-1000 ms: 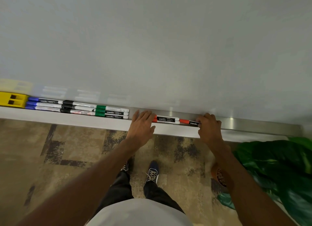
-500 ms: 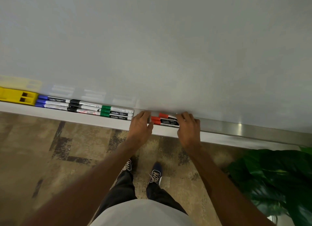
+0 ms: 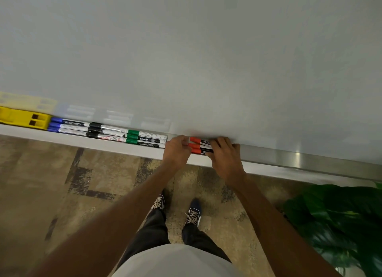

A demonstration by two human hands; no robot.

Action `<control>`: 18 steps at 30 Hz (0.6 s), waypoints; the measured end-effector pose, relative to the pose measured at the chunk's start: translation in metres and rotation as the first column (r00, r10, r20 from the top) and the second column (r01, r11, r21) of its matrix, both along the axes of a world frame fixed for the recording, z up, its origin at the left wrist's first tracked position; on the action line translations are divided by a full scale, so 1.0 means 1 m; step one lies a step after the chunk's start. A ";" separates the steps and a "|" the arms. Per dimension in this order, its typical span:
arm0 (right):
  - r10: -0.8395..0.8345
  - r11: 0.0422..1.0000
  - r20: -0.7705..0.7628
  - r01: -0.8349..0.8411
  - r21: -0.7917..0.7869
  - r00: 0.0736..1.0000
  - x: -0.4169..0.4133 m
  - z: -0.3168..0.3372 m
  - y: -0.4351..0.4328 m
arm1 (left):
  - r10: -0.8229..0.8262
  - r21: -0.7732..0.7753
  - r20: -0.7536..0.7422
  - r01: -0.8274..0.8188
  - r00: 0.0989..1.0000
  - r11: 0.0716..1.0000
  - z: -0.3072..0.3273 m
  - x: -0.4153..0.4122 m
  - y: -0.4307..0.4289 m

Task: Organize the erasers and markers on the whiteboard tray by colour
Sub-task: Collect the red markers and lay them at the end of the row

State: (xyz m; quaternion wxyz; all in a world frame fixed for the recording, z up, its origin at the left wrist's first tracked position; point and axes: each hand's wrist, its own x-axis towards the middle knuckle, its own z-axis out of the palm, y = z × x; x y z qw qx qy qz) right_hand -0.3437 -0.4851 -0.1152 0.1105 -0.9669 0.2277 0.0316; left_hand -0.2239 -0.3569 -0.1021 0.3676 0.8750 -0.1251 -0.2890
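Observation:
Three red markers [image 3: 198, 146] lie side by side on the whiteboard tray [image 3: 310, 160]. My right hand [image 3: 224, 156] covers their right ends with its fingers on them. My left hand [image 3: 177, 149] is curled against their red caps on the left. Left of my left hand lie three green markers [image 3: 145, 140], then three black markers [image 3: 107, 132], then three blue markers [image 3: 68, 127], in a row along the tray. A yellow eraser [image 3: 24, 118] sits at the far left end.
The whiteboard [image 3: 186, 59] rises right behind the tray. A bare metal stretch of tray runs to the right of my hands. A green leafy plant [image 3: 339, 219] stands on the floor at lower right. My feet [image 3: 175, 208] are on patterned carpet.
My right hand slid left along the tray, pushing the red markers together. They now lie stacked side by side between both hands, closer to the green markers.

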 end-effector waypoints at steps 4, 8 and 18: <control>0.035 0.999 -0.025 -0.035 -0.001 0.999 -0.001 -0.004 -0.003 | 0.025 -0.002 0.093 -0.025 0.995 1.000 0.001 -0.006 0.001; 0.081 0.996 -0.011 -0.080 0.041 0.997 -0.001 -0.007 -0.006 | 0.140 -0.037 0.183 -0.136 0.973 0.990 0.006 -0.018 0.007; 0.148 0.987 -0.099 -0.140 0.083 0.984 0.003 -0.010 -0.011 | 0.256 -0.090 -0.005 -0.255 0.967 0.963 -0.001 -0.039 0.023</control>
